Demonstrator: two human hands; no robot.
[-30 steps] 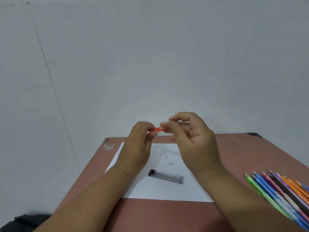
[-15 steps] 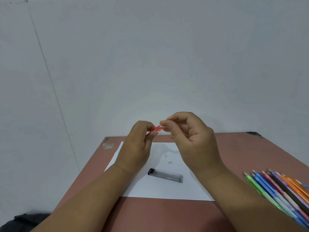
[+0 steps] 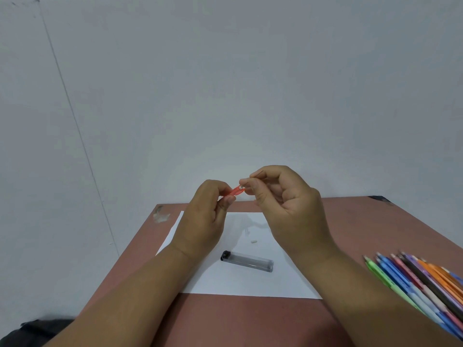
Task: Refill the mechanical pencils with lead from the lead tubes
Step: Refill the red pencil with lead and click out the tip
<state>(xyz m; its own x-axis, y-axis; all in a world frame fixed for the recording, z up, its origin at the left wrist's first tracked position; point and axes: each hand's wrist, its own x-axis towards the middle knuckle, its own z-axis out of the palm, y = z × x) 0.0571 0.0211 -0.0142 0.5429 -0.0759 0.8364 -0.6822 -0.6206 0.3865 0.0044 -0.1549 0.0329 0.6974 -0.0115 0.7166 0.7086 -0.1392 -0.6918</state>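
Both hands are raised above the far half of the table [image 3: 350, 221], in front of a plain pale wall [image 3: 225, 83].

Left hand [image 3: 203, 221]: fingers curled, thumb and fingertips pinching a red pencil [image 3: 234, 191]. Only a short stretch of the pencil shows past the fingers; it points up and to the right, its open end toward the other hand. The rest of the barrel is hidden inside the grip.

Right hand [image 3: 288, 209]: fingers curled in, thumb and forefinger pressed together right at the open end of the red pencil. A very thin dark line shows above the forefinger; it may be a lead, but it is too fine to be sure, so I cannot say for certain what the pinch holds.

On the table below the hands lies a white sheet of paper [image 3: 225, 279]. On the sheet, near its middle, a clear lead tube [image 3: 246, 261] with a black cap lies flat, cap end to the left. Just beyond the tube, a small white piece [image 3: 253, 241] rests on the paper, apart from the tube; a second, fainter clear bit lies near it.

At the right edge of the table, a row of coloured pencils [image 3: 413, 284] lies side by side, tips pointing up-left: green, blue, pink, black, purple, orange. They are well apart from the paper.

A dark object [image 3: 37, 329] sits at the lower left, off the table. A scuffed patch [image 3: 160, 216] marks the table's far left corner.
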